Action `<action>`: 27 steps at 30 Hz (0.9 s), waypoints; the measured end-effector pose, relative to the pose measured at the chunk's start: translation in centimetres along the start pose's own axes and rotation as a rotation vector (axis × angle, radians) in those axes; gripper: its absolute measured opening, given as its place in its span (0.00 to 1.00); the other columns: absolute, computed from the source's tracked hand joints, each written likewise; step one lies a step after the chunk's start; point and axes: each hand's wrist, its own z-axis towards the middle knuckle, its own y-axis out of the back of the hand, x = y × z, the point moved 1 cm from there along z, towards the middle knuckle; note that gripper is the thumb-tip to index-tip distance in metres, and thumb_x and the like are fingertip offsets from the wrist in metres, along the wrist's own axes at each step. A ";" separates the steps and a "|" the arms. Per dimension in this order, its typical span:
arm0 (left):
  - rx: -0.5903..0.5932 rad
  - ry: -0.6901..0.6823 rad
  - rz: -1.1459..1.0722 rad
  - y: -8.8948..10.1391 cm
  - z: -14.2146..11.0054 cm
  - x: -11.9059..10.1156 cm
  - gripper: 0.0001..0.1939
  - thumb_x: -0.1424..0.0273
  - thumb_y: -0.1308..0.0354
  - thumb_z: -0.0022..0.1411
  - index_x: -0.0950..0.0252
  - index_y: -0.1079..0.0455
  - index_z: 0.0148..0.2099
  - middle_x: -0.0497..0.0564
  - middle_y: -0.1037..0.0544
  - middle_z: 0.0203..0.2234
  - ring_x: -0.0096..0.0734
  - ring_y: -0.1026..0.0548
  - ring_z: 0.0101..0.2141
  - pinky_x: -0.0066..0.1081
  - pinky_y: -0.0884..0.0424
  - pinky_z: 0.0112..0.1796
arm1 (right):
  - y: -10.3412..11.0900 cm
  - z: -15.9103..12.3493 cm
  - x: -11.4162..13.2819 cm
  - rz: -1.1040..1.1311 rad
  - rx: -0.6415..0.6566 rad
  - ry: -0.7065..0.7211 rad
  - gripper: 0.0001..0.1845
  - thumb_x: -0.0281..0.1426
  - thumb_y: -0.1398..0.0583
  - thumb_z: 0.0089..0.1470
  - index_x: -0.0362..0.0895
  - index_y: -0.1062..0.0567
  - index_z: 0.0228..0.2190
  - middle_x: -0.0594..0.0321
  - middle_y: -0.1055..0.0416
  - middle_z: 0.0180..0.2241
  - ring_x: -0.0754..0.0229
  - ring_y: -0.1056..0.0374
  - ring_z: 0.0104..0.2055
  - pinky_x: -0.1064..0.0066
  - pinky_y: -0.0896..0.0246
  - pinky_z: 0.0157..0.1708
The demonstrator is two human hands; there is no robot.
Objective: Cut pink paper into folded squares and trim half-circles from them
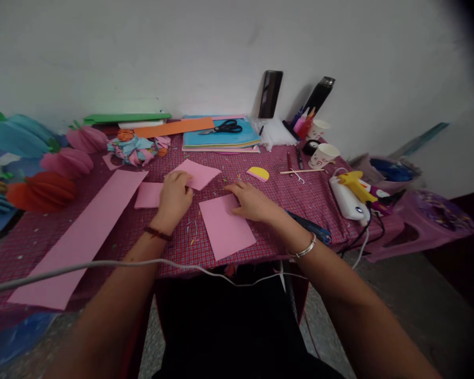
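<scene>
My left hand (175, 196) has its fingers bent over the near left part of a pink paper piece (202, 175), which sits at an angle on the table. Just beneath that hand is a smaller stack of pink paper (147, 195). My right hand (252, 201) rests at the upper right corner of a pink paper sheet (226, 231), thumb and forefinger apart. A half-round yellow and pink paper piece (259, 173) lies beyond the right hand. To the left, a long pink paper strip (90, 226) stretches toward the near edge.
Scissors (226, 127) lie on coloured paper sheets (205, 139) at the back. Paper pumpkins (43, 192) and crumpled scraps (136, 150) are on the left. Paper cups (324, 156), a yellow glue gun (357, 185) and a white power strip (346, 199) stand right. A cable (161, 261) crosses in front.
</scene>
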 end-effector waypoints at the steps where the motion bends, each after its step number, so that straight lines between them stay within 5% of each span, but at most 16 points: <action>1: 0.022 0.003 0.011 -0.3 0.1 0.2 0.17 0.79 0.47 0.53 0.65 0.29 0.45 0.59 0.25 0.44 0.49 0.30 0.49 0.49 0.34 0.51 | 0.1 0.6 0.0 -0.015 0.027 0.015 0.32 0.27 0.34 0.47 0.38 0.33 0.54 0.46 0.34 0.54 0.46 0.38 0.57 0.54 0.45 0.57; 4: -0.014 0.056 -0.048 0.1 0.1 0.1 0.26 0.82 0.48 0.50 0.66 0.31 0.52 0.60 0.28 0.51 0.49 0.32 0.53 0.48 0.35 0.53 | 0.1 1.7 -0.1 -0.019 0.073 0.060 0.32 0.26 0.33 0.45 0.40 0.31 0.53 0.48 0.31 0.52 0.46 0.38 0.56 0.54 0.45 0.56; 7: -0.044 0.154 -0.258 0.7 -0.1 -0.7 0.21 0.77 0.48 0.52 0.64 0.30 0.50 0.56 0.25 0.46 0.43 0.28 0.48 0.41 0.29 0.46 | 0.1 2.1 -0.3 0.016 0.086 0.032 0.25 0.27 0.32 0.42 0.42 0.27 0.45 0.52 0.28 0.46 0.46 0.35 0.52 0.56 0.44 0.53; 11: 0.054 0.225 -0.488 0.5 -0.2 -1.4 0.15 0.64 0.45 0.59 0.66 0.28 0.45 0.54 0.21 0.38 0.36 0.24 0.38 0.36 0.27 0.41 | 0.2 2.3 -0.7 0.116 0.078 -0.041 0.05 0.23 0.37 0.45 0.42 0.27 0.28 0.59 0.28 0.31 0.55 0.32 0.38 0.65 0.40 0.39; 15: 0.200 0.225 -0.778 1.5 -0.1 -2.7 0.24 0.61 0.41 0.56 0.65 0.32 0.53 0.57 0.23 0.45 0.38 0.24 0.44 0.40 0.28 0.45 | 1.8 1.3 -0.1 0.252 -0.005 -0.045 0.03 0.25 0.41 0.51 0.43 0.31 0.27 0.67 0.32 0.26 0.62 0.36 0.28 0.72 0.42 0.29; 18: 0.262 0.088 -0.827 4.1 -0.6 -5.1 0.27 0.64 0.37 0.52 0.61 0.33 0.54 0.56 0.24 0.48 0.41 0.25 0.47 0.41 0.28 0.46 | 4.4 -1.7 1.7 0.421 -0.247 0.024 0.04 0.28 0.42 0.53 0.45 0.32 0.27 0.66 0.31 0.28 0.61 0.34 0.31 0.69 0.39 0.32; 21: 0.155 -0.126 -0.630 6.9 -2.8 -8.0 0.06 0.70 0.39 0.57 0.57 0.26 0.39 0.51 0.21 0.40 0.37 0.24 0.43 0.41 0.28 0.46 | 6.4 -6.7 3.7 0.366 -0.413 0.145 0.04 0.30 0.43 0.57 0.48 0.31 0.29 0.62 0.25 0.37 0.56 0.30 0.43 0.58 0.38 0.47; 24: 0.155 -0.419 -0.496 7.7 -6.5 -10.0 0.09 0.71 0.43 0.60 0.53 0.26 0.41 0.50 0.21 0.40 0.38 0.24 0.41 0.43 0.26 0.42 | 5.7 -11.5 4.5 0.363 -0.361 0.326 0.05 0.29 0.43 0.57 0.52 0.31 0.35 0.63 0.24 0.42 0.55 0.30 0.48 0.56 0.38 0.50; 27: 0.173 -0.501 -0.374 6.3 -10.2 -10.4 0.10 0.73 0.47 0.62 0.54 0.27 0.41 0.50 0.20 0.36 0.38 0.23 0.38 0.43 0.26 0.39 | 2.7 -14.5 3.7 0.429 -0.265 0.329 0.10 0.23 0.43 0.56 0.51 0.32 0.38 0.61 0.25 0.45 0.57 0.30 0.50 0.55 0.39 0.54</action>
